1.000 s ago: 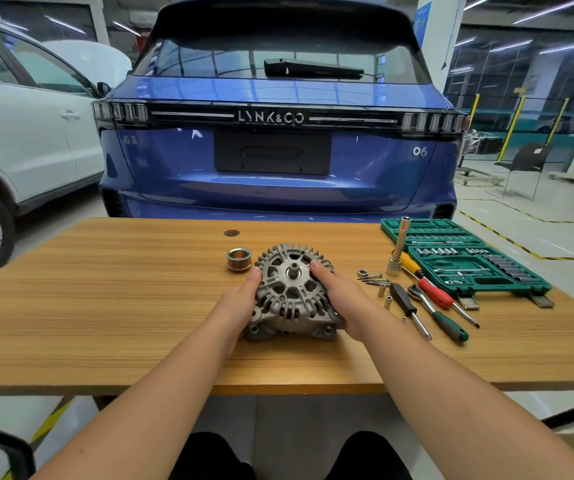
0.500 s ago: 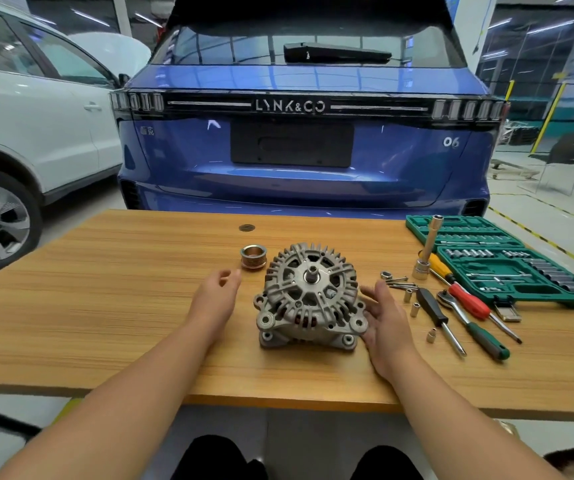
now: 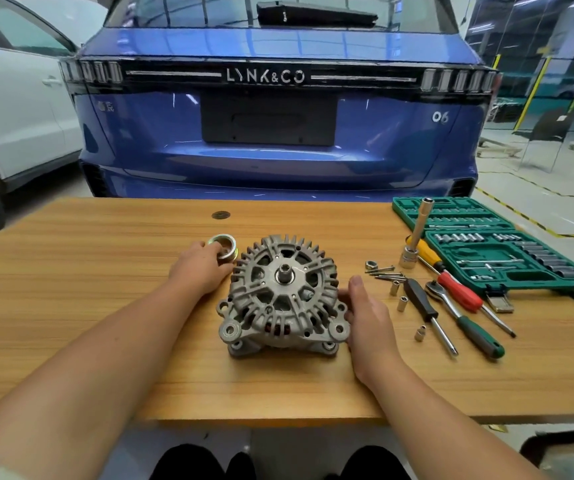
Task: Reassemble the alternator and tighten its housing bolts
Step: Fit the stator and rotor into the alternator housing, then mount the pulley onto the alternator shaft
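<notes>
Near the table's (image 3: 71, 306) middle, left hand (image 3: 200, 270) fingers close on the pulley (image 3: 225, 245), right hand (image 3: 365, 317), fingers straight, steadies the alternator (image 3: 280, 296); fitting it on the shaft (image 3: 283, 271) likely follows.

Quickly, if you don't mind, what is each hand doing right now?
Left hand: fingers on the pulley; a closed grip cannot be told.
Right hand: open, resting against the alternator, holding nothing.

A single wide-angle view from the person's head (no second camera) looks forward and down across a wooden table (image 3: 71, 306), close over the forearms, facing a blue car (image 3: 278, 150) beyond.
</notes>
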